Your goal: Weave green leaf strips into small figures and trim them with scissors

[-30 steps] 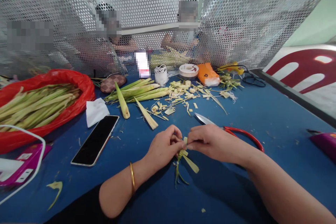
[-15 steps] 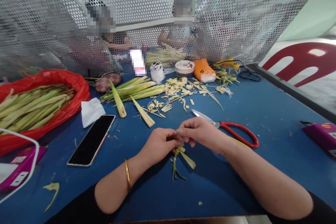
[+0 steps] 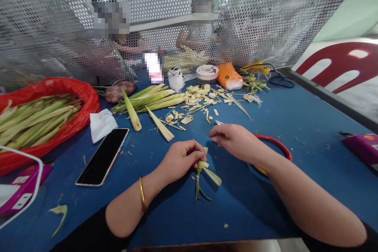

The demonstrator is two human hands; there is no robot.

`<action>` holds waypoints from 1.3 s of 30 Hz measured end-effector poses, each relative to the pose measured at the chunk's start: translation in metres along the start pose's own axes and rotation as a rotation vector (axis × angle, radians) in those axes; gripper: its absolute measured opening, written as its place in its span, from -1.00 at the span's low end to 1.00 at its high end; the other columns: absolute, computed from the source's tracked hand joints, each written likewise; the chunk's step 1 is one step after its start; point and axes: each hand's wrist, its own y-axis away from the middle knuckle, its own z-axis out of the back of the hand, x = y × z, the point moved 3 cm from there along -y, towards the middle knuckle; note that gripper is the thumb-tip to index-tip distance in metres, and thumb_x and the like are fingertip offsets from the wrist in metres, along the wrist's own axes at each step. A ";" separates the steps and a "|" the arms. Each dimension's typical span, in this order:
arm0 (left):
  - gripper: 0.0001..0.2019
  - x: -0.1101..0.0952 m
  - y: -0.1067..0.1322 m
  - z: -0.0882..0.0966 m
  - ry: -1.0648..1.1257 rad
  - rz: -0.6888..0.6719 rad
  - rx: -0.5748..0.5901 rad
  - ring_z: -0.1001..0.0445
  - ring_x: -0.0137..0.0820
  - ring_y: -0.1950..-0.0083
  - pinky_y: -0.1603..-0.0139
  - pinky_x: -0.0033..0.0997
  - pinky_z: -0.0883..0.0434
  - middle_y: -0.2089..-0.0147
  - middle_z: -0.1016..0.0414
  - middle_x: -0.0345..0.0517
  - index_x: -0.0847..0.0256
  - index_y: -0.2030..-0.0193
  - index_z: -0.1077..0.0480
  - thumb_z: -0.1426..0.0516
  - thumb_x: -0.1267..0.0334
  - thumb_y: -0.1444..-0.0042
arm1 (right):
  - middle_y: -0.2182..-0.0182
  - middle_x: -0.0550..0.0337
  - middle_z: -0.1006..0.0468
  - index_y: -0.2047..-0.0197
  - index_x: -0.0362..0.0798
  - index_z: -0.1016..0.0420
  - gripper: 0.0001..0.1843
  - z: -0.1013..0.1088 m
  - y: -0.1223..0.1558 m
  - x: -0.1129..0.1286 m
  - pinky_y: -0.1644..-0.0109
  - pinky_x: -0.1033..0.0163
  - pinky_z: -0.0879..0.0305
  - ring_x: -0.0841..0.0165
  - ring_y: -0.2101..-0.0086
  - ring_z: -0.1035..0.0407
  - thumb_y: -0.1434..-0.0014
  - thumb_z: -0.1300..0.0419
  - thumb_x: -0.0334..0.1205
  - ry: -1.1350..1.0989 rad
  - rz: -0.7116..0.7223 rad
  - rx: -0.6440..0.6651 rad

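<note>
Pinching the folded leaf (image 3: 203, 165) in the left hand (image 3: 184, 160) over the table (image 3: 177, 220), with right hand (image 3: 236, 141) apart, loosely curled, impossible to tell whether around anything; probably light, springy, easily split, best held at the thick folds.

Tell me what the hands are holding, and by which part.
The left hand pinches the small leaf-strip bundle by its far end, leaving the green tails free. Nothing held shows at the right hand.

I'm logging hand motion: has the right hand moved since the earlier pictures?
Yes: the right hand has moved forward and rightward, away from the left hand, now hiding more of the scissors.
</note>
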 end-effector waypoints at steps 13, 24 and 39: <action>-0.84 -0.003 0.000 0.001 -0.018 -0.039 0.038 -0.37 -0.56 0.50 0.40 -0.54 -0.37 0.34 -0.53 -0.15 0.27 0.31 -0.41 -0.07 0.25 -0.18 | 0.37 0.20 -0.57 0.37 0.02 -0.60 -0.87 -0.025 0.034 0.003 0.23 0.23 -0.28 0.31 0.34 -0.42 -0.09 -0.19 -0.28 -0.188 -0.044 -0.085; -0.91 0.000 0.001 0.002 -0.079 -0.075 0.021 -0.39 -0.52 0.50 0.39 -0.49 -0.37 0.36 -0.54 -0.17 0.21 0.25 -0.34 -0.02 0.33 -0.15 | 0.46 0.22 -0.55 0.45 -0.01 -0.56 -0.87 -0.037 0.028 0.008 0.34 0.28 -0.22 0.34 0.42 -0.39 -0.06 -0.21 -0.20 -0.241 -0.122 -0.139; -0.72 -0.005 0.004 0.009 0.044 0.001 0.176 -0.53 -0.37 0.24 0.26 -0.42 -0.35 0.21 -0.62 0.02 0.25 0.21 -0.33 -0.21 0.45 0.12 | 0.53 0.25 -0.52 0.39 -0.06 -0.35 -0.79 -0.039 0.027 0.008 0.50 0.36 -0.24 0.45 0.57 -0.39 -0.05 -0.23 -0.11 -0.909 -0.248 -0.097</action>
